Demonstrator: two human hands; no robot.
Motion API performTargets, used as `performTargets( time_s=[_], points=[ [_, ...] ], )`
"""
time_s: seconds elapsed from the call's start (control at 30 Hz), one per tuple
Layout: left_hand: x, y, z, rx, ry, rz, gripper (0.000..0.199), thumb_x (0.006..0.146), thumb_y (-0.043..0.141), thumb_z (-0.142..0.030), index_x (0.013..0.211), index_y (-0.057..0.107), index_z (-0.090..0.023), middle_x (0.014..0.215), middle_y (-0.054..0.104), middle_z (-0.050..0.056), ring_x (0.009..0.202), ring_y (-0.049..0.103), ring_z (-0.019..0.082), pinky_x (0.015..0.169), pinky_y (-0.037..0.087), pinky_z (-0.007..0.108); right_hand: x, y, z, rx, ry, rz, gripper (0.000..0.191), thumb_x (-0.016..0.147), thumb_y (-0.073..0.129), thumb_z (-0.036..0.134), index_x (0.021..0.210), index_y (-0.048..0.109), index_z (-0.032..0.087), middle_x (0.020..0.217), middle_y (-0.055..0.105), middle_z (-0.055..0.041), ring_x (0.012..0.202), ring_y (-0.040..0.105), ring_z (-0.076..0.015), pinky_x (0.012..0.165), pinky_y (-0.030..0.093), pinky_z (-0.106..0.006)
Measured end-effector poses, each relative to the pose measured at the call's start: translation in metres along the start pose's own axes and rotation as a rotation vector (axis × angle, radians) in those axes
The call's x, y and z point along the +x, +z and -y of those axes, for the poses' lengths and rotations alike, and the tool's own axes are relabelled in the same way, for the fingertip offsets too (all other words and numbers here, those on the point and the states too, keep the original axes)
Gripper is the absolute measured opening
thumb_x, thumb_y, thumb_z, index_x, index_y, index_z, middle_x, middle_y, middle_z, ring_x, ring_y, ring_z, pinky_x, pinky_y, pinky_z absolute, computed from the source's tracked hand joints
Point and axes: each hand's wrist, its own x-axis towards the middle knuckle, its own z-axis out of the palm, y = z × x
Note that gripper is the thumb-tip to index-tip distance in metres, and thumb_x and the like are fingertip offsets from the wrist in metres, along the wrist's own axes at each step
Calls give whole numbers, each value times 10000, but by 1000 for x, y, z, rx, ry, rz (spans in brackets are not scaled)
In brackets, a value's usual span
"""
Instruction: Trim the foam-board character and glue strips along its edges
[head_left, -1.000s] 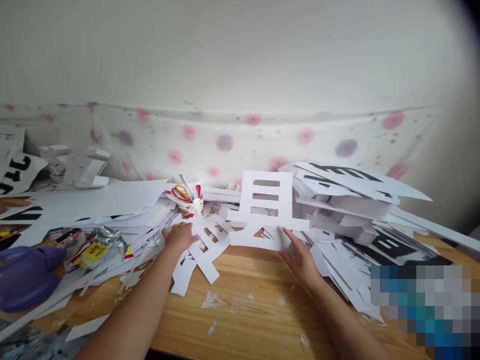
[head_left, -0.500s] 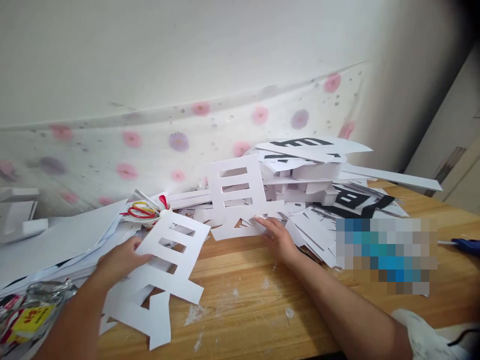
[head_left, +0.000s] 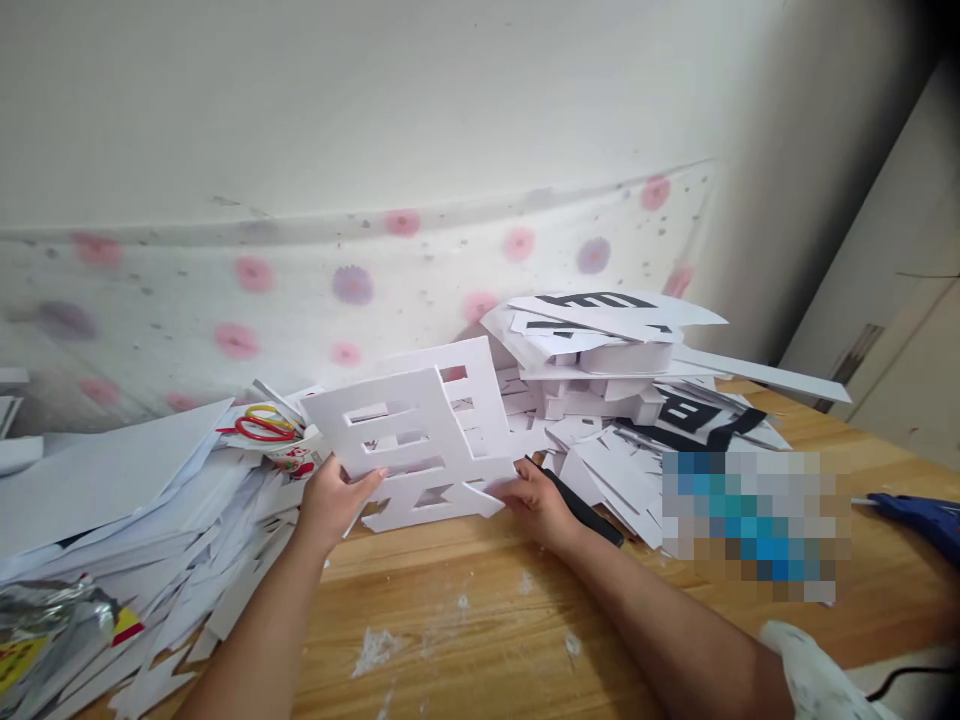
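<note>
Two white cut-out boards with rectangular slots overlap upright over the table. The front cut-out board (head_left: 409,388) is pinched at its lower left by my left hand (head_left: 334,500), thumb on its face. Behind it and shifted right, the rear cut-out board (head_left: 489,385) shows its right part; the rest is hidden. My right hand (head_left: 536,500) grips the lower right corner where the boards meet; whether it holds one or both I cannot tell. A black strip-like object (head_left: 581,505) lies just behind my right hand.
A cup (head_left: 296,460) with red- and yellow-handled scissors (head_left: 266,428) stands left of the boards. Paper sheets and scraps (head_left: 172,510) cover the left side. White offcuts and printed sheets (head_left: 622,310) pile up at right. A blue-handled tool (head_left: 911,515) lies far right.
The left board has moved up and right, in front of the other one, and is now more upright. My right hand has gone from touching the rear board to gripping at the lower right corner.
</note>
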Motion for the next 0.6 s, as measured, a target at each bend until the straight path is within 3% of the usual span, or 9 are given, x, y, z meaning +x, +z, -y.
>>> performTargets(
  time_s=[0.2,0.37,0.6],
  points=[
    [-2,12,8,8,84,31,470,637,704,-464,985,620,-160,975,694,86,881,654,256,777,526,377,4,3,7,37,38,39,214,802,553,138,599,583,198,823,583,-34,783,564,-159,703,459,-278],
    [-14,16,2,95,48,-9,452,649,702,-522,946,620,-191,857,703,46,791,651,236,704,492,336,4,8,8,55,141,125,249,761,504,102,533,469,197,594,499,24,637,487,-130,638,408,-250],
    [-24,14,-6,162,61,-84,382,643,695,-513,845,605,-201,766,680,29,726,623,225,648,437,311,3,-5,11,140,296,72,79,758,572,221,681,578,203,781,663,-21,747,608,-169,703,473,-293]
  ],
)
